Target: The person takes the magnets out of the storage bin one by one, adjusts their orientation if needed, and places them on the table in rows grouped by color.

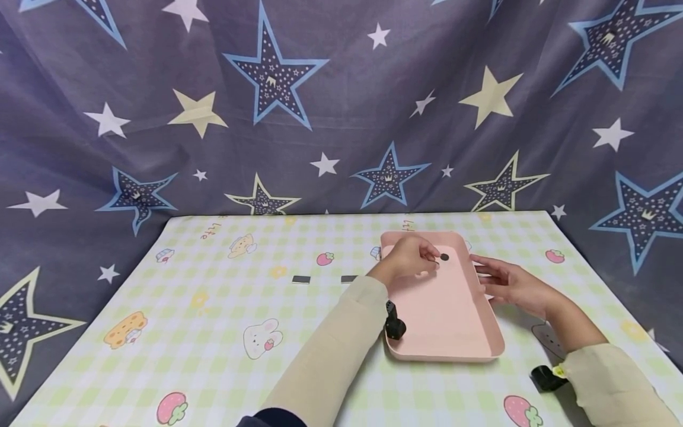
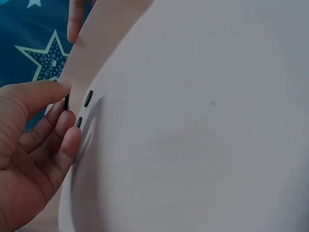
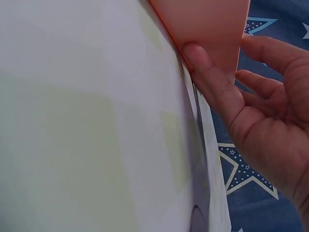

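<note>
A shallow pink tray (image 1: 443, 314) lies on the tablecloth, right of centre. My left hand (image 1: 412, 258) is over its far part, and in the left wrist view the left hand (image 2: 38, 140) pinches a small thin black disc (image 2: 66, 102) between thumb and fingers. Close by inside the tray are a black disc (image 2: 88, 98) and another small black piece (image 2: 79, 122), partly behind a fingertip. The head view shows one black disc (image 1: 444, 257) just right of the left fingertips. My right hand (image 1: 514, 287) touches the tray's outer right wall, fingers extended; its fingertips show against the pink wall (image 3: 212, 24).
Left of the tray, two small dark rectangular pieces lie on the checked tablecloth (image 1: 213, 332): one piece (image 1: 301, 279) farther out, the other piece (image 1: 349, 279) near the left sleeve. A star-patterned curtain (image 1: 341, 107) hangs behind the table's far edge.
</note>
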Demonstrator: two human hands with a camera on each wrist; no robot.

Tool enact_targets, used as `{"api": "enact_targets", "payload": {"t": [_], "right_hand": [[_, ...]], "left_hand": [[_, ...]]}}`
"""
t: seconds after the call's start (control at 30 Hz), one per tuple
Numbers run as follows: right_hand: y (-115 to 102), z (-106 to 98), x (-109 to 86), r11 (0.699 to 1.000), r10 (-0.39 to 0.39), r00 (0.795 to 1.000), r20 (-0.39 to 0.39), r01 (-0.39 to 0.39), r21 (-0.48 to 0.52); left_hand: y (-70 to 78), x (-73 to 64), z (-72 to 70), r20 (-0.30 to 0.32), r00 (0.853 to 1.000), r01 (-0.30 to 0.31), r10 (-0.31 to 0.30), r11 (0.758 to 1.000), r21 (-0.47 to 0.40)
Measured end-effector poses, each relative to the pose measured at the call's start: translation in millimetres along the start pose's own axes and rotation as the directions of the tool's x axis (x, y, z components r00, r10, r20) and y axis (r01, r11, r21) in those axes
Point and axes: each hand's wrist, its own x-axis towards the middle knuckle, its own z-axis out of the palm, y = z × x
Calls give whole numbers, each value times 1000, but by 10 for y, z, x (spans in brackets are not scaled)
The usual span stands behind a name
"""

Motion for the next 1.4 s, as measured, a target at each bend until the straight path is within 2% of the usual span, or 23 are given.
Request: {"api": "enact_targets", "payload": {"t": [0.1, 0.43, 0.7, 0.97, 1.4], "right_hand": [[-4, 5, 0, 1000, -2, 1000, 1, 2, -1], [-18, 6, -3, 1000, 9, 1000, 2, -9, -16], [19, 4, 21, 1000, 22, 1000, -3, -22, -21], [2, 11, 23, 999, 27, 1000, -11, -28, -30], [-16, 24, 18, 999, 30, 999, -13, -31, -35]], "left_hand": [[47, -23, -14, 2, 1000, 5, -5, 999, -33], [147, -23, -35, -29, 999, -24, 23, 998, -52], [236, -45, -98, -14, 997, -72, 72, 997, -19], [304, -105, -164, -15, 995, -100, 100, 994, -37], [400, -247, -297, -5, 982, -187, 187, 982, 3]]}}
